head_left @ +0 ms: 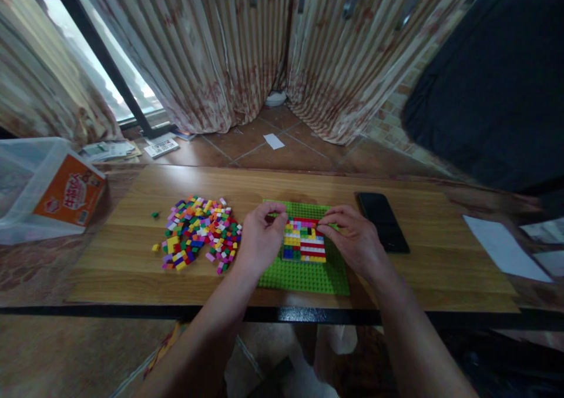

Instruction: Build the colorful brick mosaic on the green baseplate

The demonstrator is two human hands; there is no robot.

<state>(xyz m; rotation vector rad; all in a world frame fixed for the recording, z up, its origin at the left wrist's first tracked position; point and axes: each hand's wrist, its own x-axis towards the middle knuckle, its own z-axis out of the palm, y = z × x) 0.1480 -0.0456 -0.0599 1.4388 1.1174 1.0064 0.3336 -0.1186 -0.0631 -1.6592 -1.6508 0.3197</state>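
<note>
A green studded baseplate [304, 281] lies on the wooden table in front of me. On it sits a flat patch of toy bricks [313, 250] in red, white, yellow, blue and green rows. My left hand [261, 238] is over the plate's left side, thumb and fingertips pinched together at the patch's upper left. At the upper right of the patch, my right hand [355, 234] has its thumb and index finger closed against the bricks. Whatever either pinch holds is too small or hidden to make out. Left of the plate spreads a pile of loose coloured bricks [200, 233].
A black phone-like slab [383, 221] lies on the table [449, 263] right of the plate. Beyond the table's left end stands a clear plastic bin [26, 210] with an orange label. White paper [504, 248] lies off the right end. Curtains [247, 63] hang behind.
</note>
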